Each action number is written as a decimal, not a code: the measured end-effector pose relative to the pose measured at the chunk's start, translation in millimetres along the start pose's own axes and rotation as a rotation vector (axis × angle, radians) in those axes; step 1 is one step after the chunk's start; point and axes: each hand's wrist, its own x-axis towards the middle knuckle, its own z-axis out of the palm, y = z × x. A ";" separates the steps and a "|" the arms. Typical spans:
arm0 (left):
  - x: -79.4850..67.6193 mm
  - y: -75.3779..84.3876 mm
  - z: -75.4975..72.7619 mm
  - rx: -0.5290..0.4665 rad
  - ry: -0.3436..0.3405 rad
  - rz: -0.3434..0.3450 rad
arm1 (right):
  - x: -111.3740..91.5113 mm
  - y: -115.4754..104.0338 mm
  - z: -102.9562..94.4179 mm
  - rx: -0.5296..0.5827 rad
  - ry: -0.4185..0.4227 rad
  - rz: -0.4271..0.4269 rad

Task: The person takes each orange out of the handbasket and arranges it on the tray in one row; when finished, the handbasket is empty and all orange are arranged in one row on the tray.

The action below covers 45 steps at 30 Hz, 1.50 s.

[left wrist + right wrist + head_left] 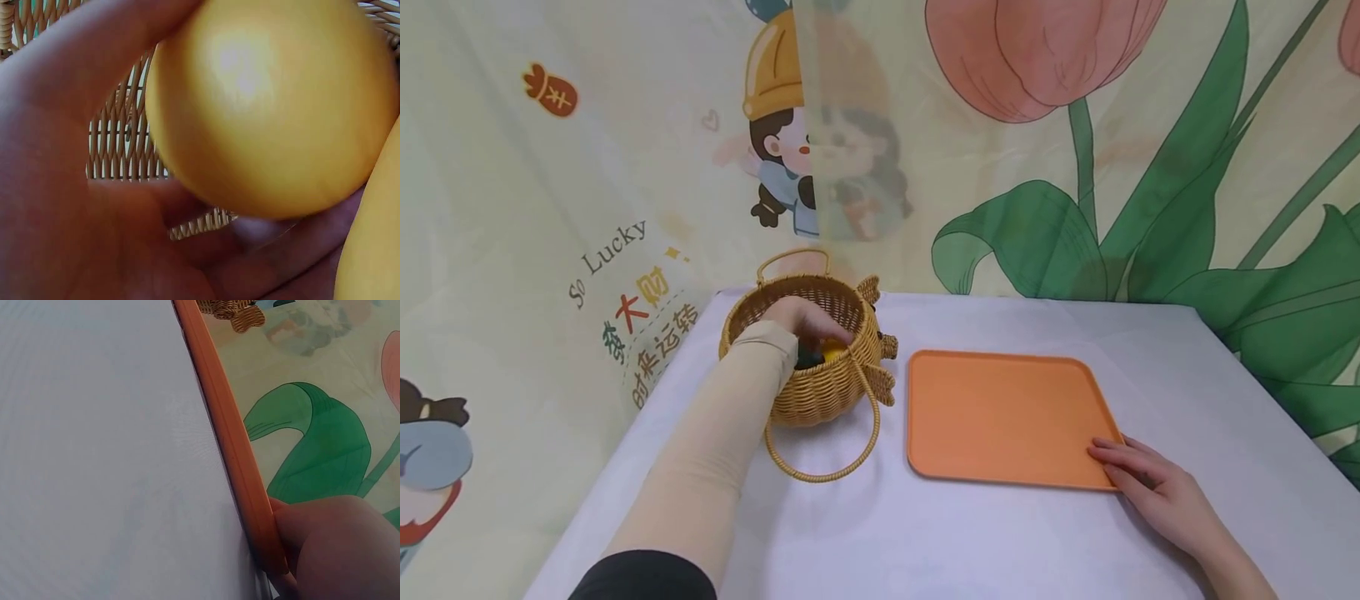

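Note:
My left hand (802,317) reaches down into a woven wicker basket (812,404), its fingers partly hidden by the rim. In the left wrist view, thumb and fingers hold a smooth, round yellow ball-like thing (275,112); its exact kind does not show. A second yellow surface (375,244) lies beside it at the lower right. Something dark green (809,357) shows in the basket below the hand. On the right, my right hand (1161,496) grips the near right corner of a flat orange tray (1007,417), fingertips over its rim.
Fish-like fins stick out from the basket's right side. One basket handle (820,478) lies toward the front, the other (793,252) stands at the back. A white cloth (865,542) covers the table, and a printed curtain (865,150) hangs behind it.

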 end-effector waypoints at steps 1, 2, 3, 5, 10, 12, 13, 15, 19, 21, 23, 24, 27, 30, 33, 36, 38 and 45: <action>-0.7 0.1 0.6 -0.038 0.015 0.005 | 0.2 -0.1 -0.1 -0.001 0.001 0.004; -1.0 0.2 1.3 -0.075 0.024 0.018 | 0.4 -0.1 -0.1 -0.003 0.003 0.007; -1.4 0.1 1.8 -0.113 0.034 0.028 | 0.3 0.1 0.1 -0.002 0.003 0.009; 0.2 -1.0 1.8 -0.170 0.053 0.057 | -0.2 0.7 0.7 0.001 0.004 0.009; 2.4 -4.3 -0.4 -0.274 0.101 0.078 | -0.5 1.0 1.5 -0.006 0.008 0.009; 1.5 -4.4 -0.4 -0.342 0.122 0.077 | 0.0 1.6 1.3 -0.004 0.006 0.006; 1.2 -4.2 -0.2 -0.373 0.134 0.081 | 0.2 1.6 1.0 -0.005 0.007 0.003; 1.1 -3.6 0.5 -0.412 0.157 0.089 | 0.5 2.1 0.5 -0.005 0.010 -0.004; -0.2 -3.7 1.6 -0.452 0.196 0.093 | 1.7 0.3 -0.7 -0.011 0.017 -0.010; 0.1 -4.1 0.8 -0.465 0.213 0.097 | 1.8 -0.4 -0.7 -0.010 0.018 -0.007; 0.8 -4.9 -0.2 -0.485 0.231 0.097 | 1.9 -0.9 -0.5 -0.010 0.017 -0.004; 1.6 -5.3 -0.8 -0.489 0.243 0.100 | 2.0 -1.0 -0.3 -0.008 0.017 -0.001; 3.9 -7.2 -2.2 -0.507 0.260 0.113 | 2.1 -1.4 0.4 -0.005 0.013 0.004; 6.3 -9.0 -2.7 -0.520 0.264 0.133 | 1.4 -1.2 1.4 0.000 0.006 0.011; 8.1 -10.3 -2.5 -0.531 0.259 0.140 | 0.4 0.1 2.9 -0.001 0.001 0.014; 7.4 -10.8 -2.2 -0.543 0.265 0.132 | 0.4 0.5 3.7 -0.003 0.002 0.005; 6.2 -10.8 -2.3 -0.546 0.274 0.126 | 1.3 -0.2 3.7 -0.008 0.009 -0.005; 7.4 -11.7 -2.4 -0.548 0.308 0.118 | 2.5 -0.6 2.4 -0.008 0.013 -0.006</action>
